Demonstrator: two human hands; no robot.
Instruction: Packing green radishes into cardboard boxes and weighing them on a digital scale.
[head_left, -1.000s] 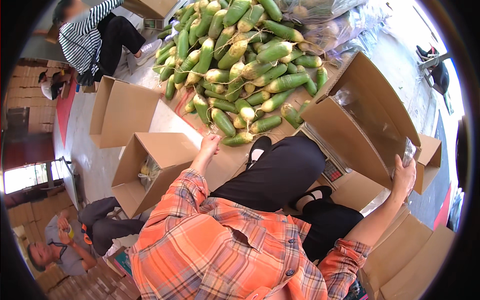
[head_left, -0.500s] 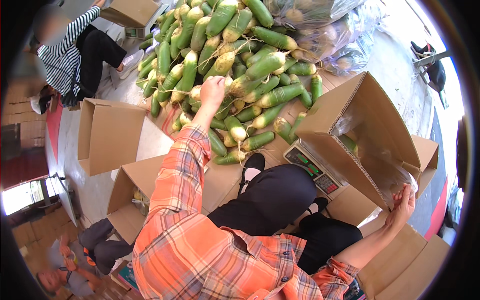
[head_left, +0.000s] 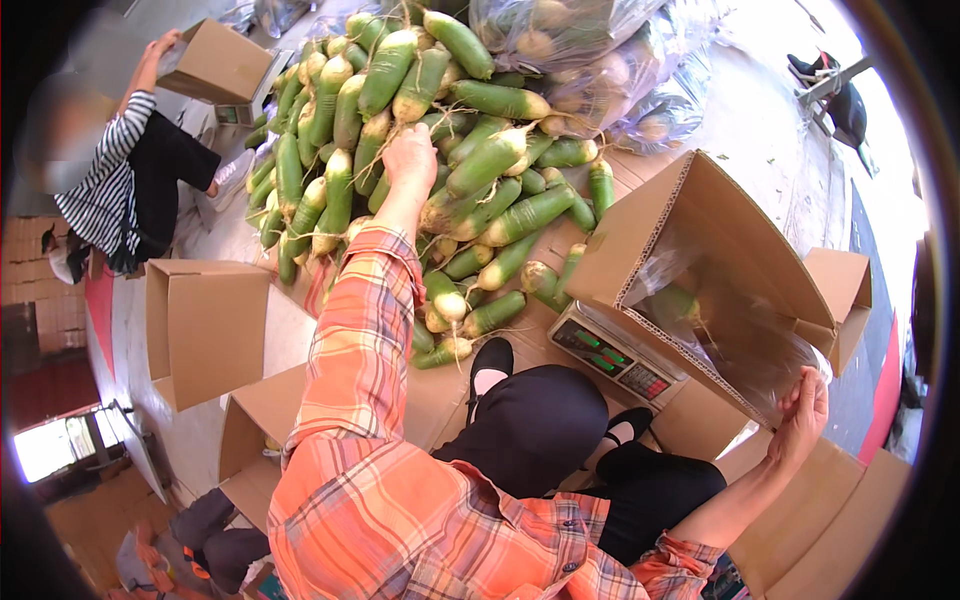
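My left hand [head_left: 410, 158] reaches into a big heap of green radishes [head_left: 505, 215], its fingers curled in among the roots. What they close on is hidden behind the hand. At the right, my right hand [head_left: 803, 408] pinches the edge of a clear plastic bag [head_left: 800, 362]. This bag lines an open cardboard box [head_left: 740, 235] tilted toward me. Inside the liner lies at least one green radish [head_left: 678, 302]. Under the box is a digital scale [head_left: 610, 352] with a lit green display and a keypad.
Filled clear bags of radishes [head_left: 590, 60] lie behind the heap. Open cardboard boxes [head_left: 215, 325] stand at my left, another [head_left: 838, 300] beyond the scale. A person in a striped top [head_left: 110, 190] handles a box [head_left: 218, 62] at far left. Another person [head_left: 215, 545] sits at lower left.
My left hand has moved farther up the heap. My right hand still pinches the bag edge. The view has shifted a little, and more of the box's inside shows.
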